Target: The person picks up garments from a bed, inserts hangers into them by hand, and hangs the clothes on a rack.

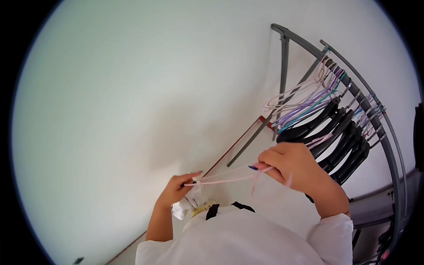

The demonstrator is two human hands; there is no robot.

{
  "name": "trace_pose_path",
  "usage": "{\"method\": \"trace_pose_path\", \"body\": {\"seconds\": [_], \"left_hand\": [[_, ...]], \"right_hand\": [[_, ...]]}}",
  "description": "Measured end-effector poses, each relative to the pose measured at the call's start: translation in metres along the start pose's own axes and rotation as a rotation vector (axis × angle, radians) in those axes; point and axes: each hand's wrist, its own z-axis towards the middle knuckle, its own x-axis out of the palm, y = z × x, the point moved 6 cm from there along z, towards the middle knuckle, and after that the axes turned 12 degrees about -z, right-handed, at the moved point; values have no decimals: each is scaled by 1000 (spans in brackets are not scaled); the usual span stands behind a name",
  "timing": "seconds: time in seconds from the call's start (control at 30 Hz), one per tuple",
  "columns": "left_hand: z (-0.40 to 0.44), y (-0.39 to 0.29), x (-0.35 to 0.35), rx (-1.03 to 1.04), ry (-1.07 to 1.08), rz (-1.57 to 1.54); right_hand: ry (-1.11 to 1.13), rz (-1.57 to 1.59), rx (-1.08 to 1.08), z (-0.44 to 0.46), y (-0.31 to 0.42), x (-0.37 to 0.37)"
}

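Note:
A thin pink clothes hanger spans the space between my two hands, in front of my white top. My left hand pinches its left end, with thumb and fingers pressed together. Just below that hand hangs some white cloth; I cannot tell whether the hand grips it too. My right hand is closed around the hanger's other end, fingers curled in. The pink part beyond the right hand is smeared by motion.
On the right stands a grey metal clothes rack. Several thin white, purple and teal hangers and several thick black hangers hang from it, close to my right hand. A pale wall fills the left and back.

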Motion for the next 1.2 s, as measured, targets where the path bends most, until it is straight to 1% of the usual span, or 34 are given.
{"method": "trace_pose_path", "body": {"seconds": [0.03,0.07,0.1,0.13,0.17,0.23,0.3,0.37,0.4,0.47,0.6,0.67,0.7,0.77,0.8,0.9,0.97,1.03,1.1,1.13,1.2], "left_hand": [[-6,-5,-1,-70,-33,-36],[-13,-8,-1,-138,-65,-74],[-19,-13,0,-144,-88,-70],[-27,-14,3,-211,-77,-73],[-35,-14,7,-277,-65,-76],[-50,-17,14,-293,-103,-35],[-64,-18,20,-308,-142,106],[-76,-22,29,-303,-196,176],[-79,-27,33,-286,-189,235],[-83,-41,45,-228,-178,347],[-90,-65,67,-254,-158,430],[-90,-69,72,-243,-153,379],[-88,-69,74,-245,-130,382],[-84,-69,81,-219,-95,337],[-82,-69,85,-219,-73,334],[-74,-64,95,-250,5,317],[-69,-64,104,-172,83,303],[-62,-69,114,-182,119,275],[-57,-75,128,-124,208,283],[-55,-75,131,-121,216,281],[-54,-75,140,-127,300,282]], "right_hand": [[0,11,-26,-8,12,-5],[59,146,24,-17,21,-7],[121,279,77,-27,28,-7],[163,352,82,-37,37,-7],[166,360,63,-48,45,-3],[36,475,124,-73,51,6],[30,445,130,-100,58,16],[-196,510,170,-134,59,34],[-194,529,169,-149,60,48],[-311,481,306,-184,46,67],[-380,528,378,-235,33,97],[-559,464,345,-256,29,92],[-566,462,368,-263,27,90],[-539,345,327,-272,28,81],[-481,330,318,-279,25,85],[-486,225,341,-288,26,81],[-473,188,350,-290,27,77],[-455,151,350,-291,27,75],[-447,78,311,-294,29,75],[-448,73,318,-295,28,73],[-459,-24,264,-297,31,66]]}}
